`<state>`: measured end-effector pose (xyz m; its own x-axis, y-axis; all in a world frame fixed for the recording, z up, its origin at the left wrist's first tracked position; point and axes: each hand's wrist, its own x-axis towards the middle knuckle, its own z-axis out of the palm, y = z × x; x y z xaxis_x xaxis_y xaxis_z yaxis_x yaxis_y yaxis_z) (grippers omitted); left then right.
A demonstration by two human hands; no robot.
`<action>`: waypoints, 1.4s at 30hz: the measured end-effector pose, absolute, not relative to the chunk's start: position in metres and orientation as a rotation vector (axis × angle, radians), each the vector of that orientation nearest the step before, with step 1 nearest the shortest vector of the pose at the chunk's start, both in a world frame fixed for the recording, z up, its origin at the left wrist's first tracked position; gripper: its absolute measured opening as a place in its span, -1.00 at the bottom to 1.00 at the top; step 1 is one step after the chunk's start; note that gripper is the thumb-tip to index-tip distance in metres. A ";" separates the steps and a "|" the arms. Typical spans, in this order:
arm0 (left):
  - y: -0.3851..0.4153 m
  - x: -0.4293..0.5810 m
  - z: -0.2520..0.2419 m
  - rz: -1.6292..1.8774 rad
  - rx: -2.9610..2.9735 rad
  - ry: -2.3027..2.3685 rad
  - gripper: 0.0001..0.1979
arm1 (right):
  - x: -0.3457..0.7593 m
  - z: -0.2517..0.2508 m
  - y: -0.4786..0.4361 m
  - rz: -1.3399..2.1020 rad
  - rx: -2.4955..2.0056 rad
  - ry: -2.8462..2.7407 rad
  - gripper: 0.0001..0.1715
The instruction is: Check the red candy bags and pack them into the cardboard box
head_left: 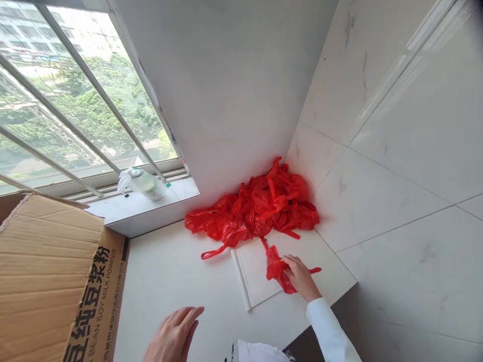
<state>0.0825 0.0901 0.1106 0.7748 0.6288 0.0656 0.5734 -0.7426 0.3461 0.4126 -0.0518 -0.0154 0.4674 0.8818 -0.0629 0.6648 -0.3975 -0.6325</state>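
My right hand (299, 277) is closed on a crumpled red plastic bag (274, 263), just above a white spiral notebook (253, 276) that it partly covers. One strap of this bag reaches up towards a heap of red plastic bags (260, 203) in the corner; another sticks out to the right of my hand. My left hand (175, 332) is over the front of the white table (166, 271), its fingers stretched out with nothing in them. A looped handle from the heap lies on the table left of the notebook.
A cardboard box (49, 271) with raised flaps stands at the left. On the window sill (181, 191) lies a clear bag with something pale green inside (145, 183). A grey wall (226, 100) and a marbled tile wall (396, 201) meet behind the heap.
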 end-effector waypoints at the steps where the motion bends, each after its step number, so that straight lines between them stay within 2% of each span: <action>1: 0.086 0.087 0.115 0.206 2.647 0.932 -0.74 | 0.390 -0.010 -0.042 0.603 -2.103 -1.359 -0.69; 4: 0.075 0.088 0.113 -0.006 2.565 1.012 -0.71 | 0.331 -0.010 -0.008 0.755 -1.925 -1.557 -0.69; 7: 0.072 0.069 0.087 -0.191 2.438 1.130 -0.70 | 0.282 -0.028 0.024 0.824 -1.826 -1.715 -0.64; 10: 0.076 0.043 0.050 -0.337 2.327 1.227 -0.74 | 0.247 -0.048 0.040 0.726 -1.846 -1.717 -0.49; 12: 0.081 0.028 0.027 -0.347 2.300 1.274 -0.76 | 0.231 -0.057 0.038 0.621 -1.910 -1.596 -0.48; 17: 0.098 0.015 -0.013 -0.284 2.270 1.388 -0.71 | 0.207 -0.069 0.015 0.610 -2.081 -1.443 -0.80; 18: 0.101 0.016 -0.019 -0.263 2.271 1.394 -0.65 | 0.201 -0.071 0.013 0.613 -2.104 -1.431 -0.78; 20: 0.108 0.021 -0.030 -0.198 2.283 1.365 -0.52 | 0.188 -0.075 0.016 0.594 -2.156 -1.369 -0.60; 22: 0.115 0.027 -0.039 -0.126 2.299 1.278 -0.48 | 0.173 -0.079 0.025 0.579 -2.229 -1.295 -0.49; 23: 0.119 0.031 -0.043 -0.100 2.304 1.217 -0.50 | 0.167 -0.080 0.031 0.582 -2.263 -1.268 -0.53; 27: 0.130 0.039 -0.053 -0.046 2.290 1.017 -0.64 | 0.155 -0.084 0.043 0.628 -2.294 -1.242 -0.86; 31: 0.132 0.030 -0.059 0.047 2.227 1.073 -0.82 | 0.160 -0.077 0.033 0.606 -2.266 -1.250 -0.87; 35: 0.125 0.013 -0.065 0.196 2.124 1.216 -0.90 | 0.167 -0.065 0.019 0.477 -2.256 -1.264 -0.89; 39: 0.118 -0.008 -0.075 0.332 2.000 1.398 -0.89 | 0.180 -0.068 0.011 0.385 -2.282 -1.248 -0.89; 42: 0.115 -0.028 -0.077 0.397 1.945 1.494 -0.85 | 0.196 -0.082 0.001 0.456 -2.342 -1.096 -0.88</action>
<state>-0.0276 0.1153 -0.0774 0.3065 0.9411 -0.1430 0.7456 -0.1440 0.6506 0.1957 0.0015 -0.0820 0.6181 0.7816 -0.0838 0.6103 -0.5443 -0.5756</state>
